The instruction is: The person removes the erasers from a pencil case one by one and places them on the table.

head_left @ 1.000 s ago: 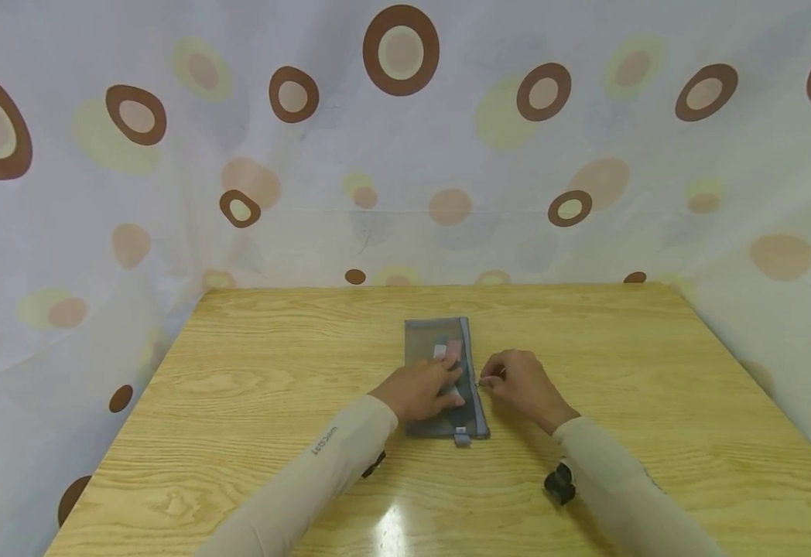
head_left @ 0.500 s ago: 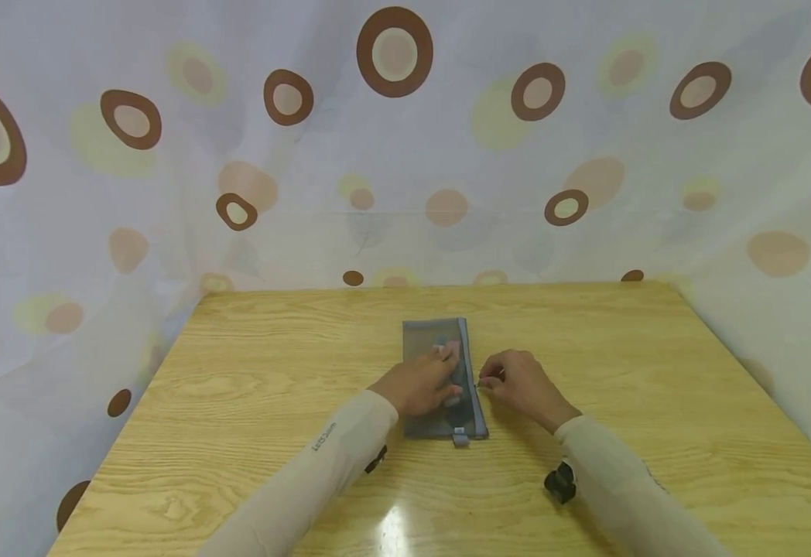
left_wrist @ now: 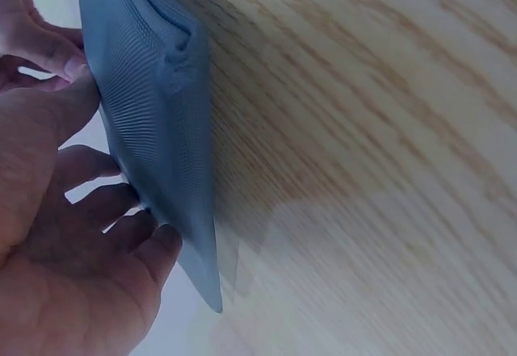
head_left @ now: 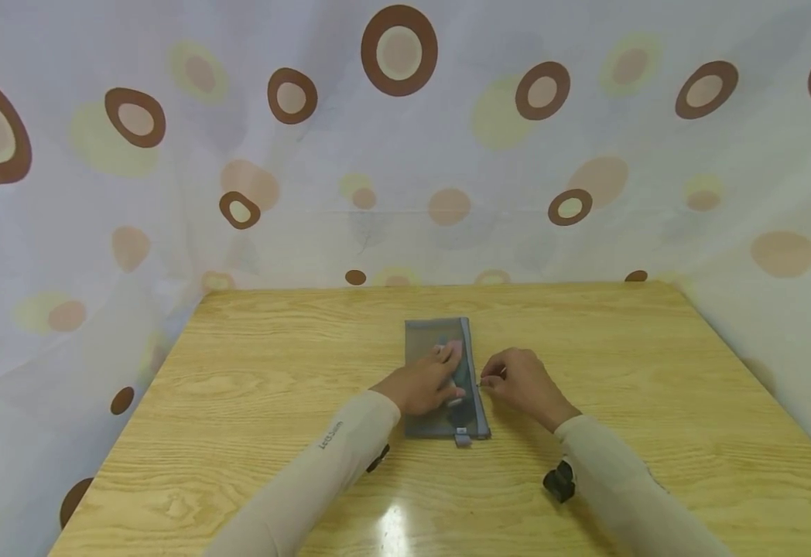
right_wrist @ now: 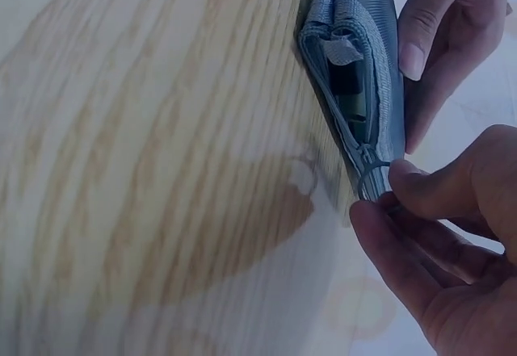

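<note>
A grey see-through mesh zipper pouch (head_left: pixel 419 336) lies flat on the table with its zipper along the right side. My left hand (head_left: pixel 425 384) rests on the pouch, fingers spread over its top, holding nothing. Pink and white items (head_left: pixel 455 346) show faintly through the mesh; their kind cannot be told. At the right edge, my right hand (head_left: pixel 525 387) pinches the ring-shaped zipper pull (right_wrist: pixel 365 178) between thumb and index finger. In the right wrist view the zipper gapes on one side of the slider, and something pale and dark shows inside.
The pouch stands on a wooden table (head_left: pixel 273 348). A white cloth (head_left: pixel 308 255) with brown, pink and yellow circles hangs behind it and at both sides. A small fabric tab (head_left: pixel 463 440) sticks out from the pouch's near end.
The left hand's fingers have shifted slightly over the pouch, covering more of the items inside. The right hand keeps its pinch on the zipper pull at nearly the same place.
</note>
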`<action>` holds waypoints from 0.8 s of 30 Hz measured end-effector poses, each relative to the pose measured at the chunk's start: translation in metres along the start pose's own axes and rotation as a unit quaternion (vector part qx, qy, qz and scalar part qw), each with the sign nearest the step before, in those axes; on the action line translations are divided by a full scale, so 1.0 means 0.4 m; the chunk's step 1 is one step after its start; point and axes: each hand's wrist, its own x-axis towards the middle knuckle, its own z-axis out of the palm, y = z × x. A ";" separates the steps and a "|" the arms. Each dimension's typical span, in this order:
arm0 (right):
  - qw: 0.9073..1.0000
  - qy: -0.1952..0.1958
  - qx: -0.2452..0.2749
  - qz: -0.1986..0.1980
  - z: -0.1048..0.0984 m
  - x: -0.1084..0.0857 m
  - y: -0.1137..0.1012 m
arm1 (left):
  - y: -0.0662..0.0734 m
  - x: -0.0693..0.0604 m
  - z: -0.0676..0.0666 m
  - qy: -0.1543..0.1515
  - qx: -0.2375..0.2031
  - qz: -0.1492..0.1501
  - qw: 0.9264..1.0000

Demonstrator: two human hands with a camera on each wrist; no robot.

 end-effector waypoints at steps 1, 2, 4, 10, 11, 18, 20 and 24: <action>1.000 0.006 -0.002 0.001 0.002 0.001 -0.002 | 0.000 0.000 0.000 0.000 0.001 0.001 1.000; 1.000 0.012 -0.004 0.005 0.005 0.002 -0.005 | 0.000 0.000 0.000 0.000 0.001 0.001 1.000; 1.000 0.022 -0.009 0.009 0.010 0.005 -0.009 | 0.001 -0.001 -0.002 -0.001 0.002 0.001 1.000; 0.999 0.039 -0.023 0.024 0.026 0.014 -0.011 | 0.004 -0.004 -0.004 -0.007 0.005 -0.006 1.000; 0.999 0.040 -0.024 0.027 0.028 0.015 -0.010 | 0.004 -0.004 -0.004 -0.007 0.006 -0.007 1.000; 0.997 0.054 -0.028 0.043 0.033 0.024 -0.008 | 0.001 0.000 -0.003 -0.007 0.015 -0.005 1.000; 0.997 0.054 -0.029 0.046 0.034 0.026 -0.008 | 0.001 0.000 -0.003 -0.007 0.015 -0.005 1.000; 0.997 0.052 -0.027 0.053 0.036 0.028 -0.007 | 0.002 -0.003 -0.002 -0.007 0.015 -0.005 1.000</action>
